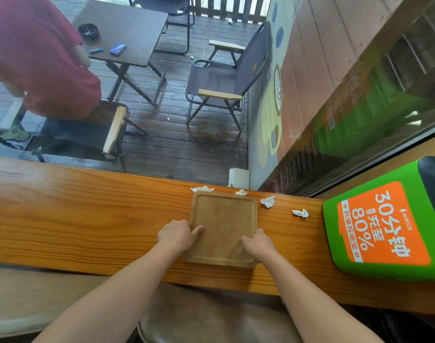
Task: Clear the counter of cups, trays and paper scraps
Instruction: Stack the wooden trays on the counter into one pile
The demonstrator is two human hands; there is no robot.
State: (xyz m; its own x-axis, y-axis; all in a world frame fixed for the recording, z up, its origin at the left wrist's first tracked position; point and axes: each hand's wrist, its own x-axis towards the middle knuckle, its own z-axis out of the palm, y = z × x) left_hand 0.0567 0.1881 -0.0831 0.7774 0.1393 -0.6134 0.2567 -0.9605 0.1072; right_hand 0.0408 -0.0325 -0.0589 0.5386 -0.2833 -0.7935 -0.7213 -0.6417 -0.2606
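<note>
The wooden tray [223, 219] lies flat on the table [87, 206], right of centre, with its far rim close to the window edge. The tray carries nothing.

Left hand [176, 235]: grips the left rim of the tray, thumb laid on the tray floor, fingers curled at the outer edge.

Right hand [257, 243]: grips the right rim near the front corner, thumb on the tray floor, fingers wrapped over the outer edge.

Four crumpled white paper scraps lie on the table:
- far-left scrap [202, 189]: touching the far rim of the tray at its left corner.
- second scrap [241, 192]: at the far rim, near the right corner.
- third scrap [268, 201]: just beside the far right corner, apart from the tray.
- rightmost scrap [300, 213]: between the tray and the green box [384, 271].

The green box stands at the right end of the table and bears an orange label. A brown stool [211, 318] stands below the near edge of the table.
</note>
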